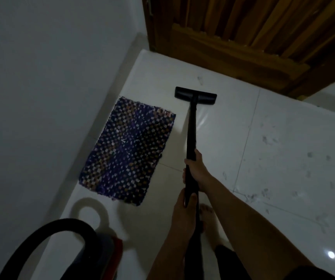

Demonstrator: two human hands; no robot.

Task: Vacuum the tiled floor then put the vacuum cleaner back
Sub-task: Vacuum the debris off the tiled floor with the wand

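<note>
A black vacuum wand (191,128) runs from my hands forward to a flat black floor head (195,95) resting on the white tiled floor (283,138) near the wooden door. My right hand (195,168) grips the wand higher up its shaft. Just below it, my left hand (184,211) grips the wand's lower end. The vacuum body (106,253), dark with a red part, sits at the bottom left, and its black hose (47,231) arches over it.
A purple woven mat (128,150) lies left of the wand, along the white wall (41,98). A wooden door (253,37) closes the far side. Grey dust marks (267,140) dot the tiles on the right. My bare foot (209,217) stands under my hands.
</note>
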